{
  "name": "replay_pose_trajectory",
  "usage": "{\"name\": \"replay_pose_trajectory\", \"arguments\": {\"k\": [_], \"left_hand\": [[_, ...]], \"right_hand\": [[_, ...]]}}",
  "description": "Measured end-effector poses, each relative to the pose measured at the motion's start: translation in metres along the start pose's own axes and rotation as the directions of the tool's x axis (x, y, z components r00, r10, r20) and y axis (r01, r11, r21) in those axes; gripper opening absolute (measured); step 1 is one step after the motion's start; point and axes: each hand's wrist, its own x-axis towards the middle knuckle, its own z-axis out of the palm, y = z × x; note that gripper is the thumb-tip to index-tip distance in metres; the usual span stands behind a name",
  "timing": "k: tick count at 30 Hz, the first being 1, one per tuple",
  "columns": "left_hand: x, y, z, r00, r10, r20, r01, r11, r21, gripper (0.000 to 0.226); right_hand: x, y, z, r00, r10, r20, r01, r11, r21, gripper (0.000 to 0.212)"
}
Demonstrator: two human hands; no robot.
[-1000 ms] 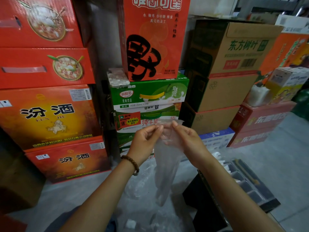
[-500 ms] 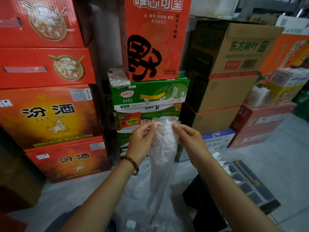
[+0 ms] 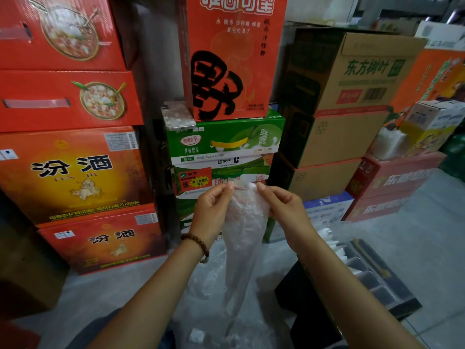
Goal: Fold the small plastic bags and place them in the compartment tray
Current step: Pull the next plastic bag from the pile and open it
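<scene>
A thin clear plastic bag (image 3: 245, 233) hangs in front of me, narrowed into a long strip. My left hand (image 3: 212, 212) pinches its top left edge, and my right hand (image 3: 283, 210) pinches the top right edge; both hands are raised at the same height, a short gap apart. More clear plastic bags (image 3: 206, 321) lie heaped on the floor below the hanging one. The dark compartment tray (image 3: 377, 280) sits low on the right, partly hidden by my right forearm, with white folded bags (image 3: 329, 238) in its far compartments.
Stacked cartons wall in the space: red liquor boxes (image 3: 75, 172) on the left, green milk boxes (image 3: 226, 147) straight ahead, brown cartons (image 3: 352, 96) on the right. A phone (image 3: 178, 117) lies on the green box. A dark box (image 3: 302, 311) carries the tray. Grey floor (image 3: 427, 222) stretches right.
The bag, held wider a second ago, has been gathered into a narrower strip. Both hands stay at its top edge and have shifted only slightly.
</scene>
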Motion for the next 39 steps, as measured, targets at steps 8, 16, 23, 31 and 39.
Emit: {"name": "replay_pose_trajectory", "arguments": {"k": [8,16,23,31,39], "left_hand": [[-0.003,-0.01,0.002,0.962,-0.14,0.233,0.099,0.979,0.176,0.02],[-0.001,-0.009,0.001,0.966,-0.156,0.205,0.132,0.983,0.126,0.018],[-0.001,-0.01,-0.001,0.972,-0.135,0.191,0.1,0.978,0.184,0.017],[0.007,0.002,-0.018,0.837,-0.518,0.178,0.395,0.796,0.459,0.078],[-0.001,-0.018,0.006,0.777,-0.482,0.405,0.433,0.876,0.213,0.109]], "right_hand": [[0.004,-0.001,-0.007,0.988,0.058,-0.14,-0.045,0.994,0.099,0.027],[0.005,-0.001,-0.005,0.975,0.173,-0.139,-0.146,0.971,0.189,0.034],[0.005,-0.003,-0.004,0.977,0.202,-0.066,-0.176,0.944,0.279,0.037],[0.018,-0.022,-0.028,0.994,0.096,-0.051,-0.063,0.893,0.447,0.036],[0.018,-0.024,-0.029,0.987,0.15,0.058,-0.158,0.85,0.503,0.044]]}}
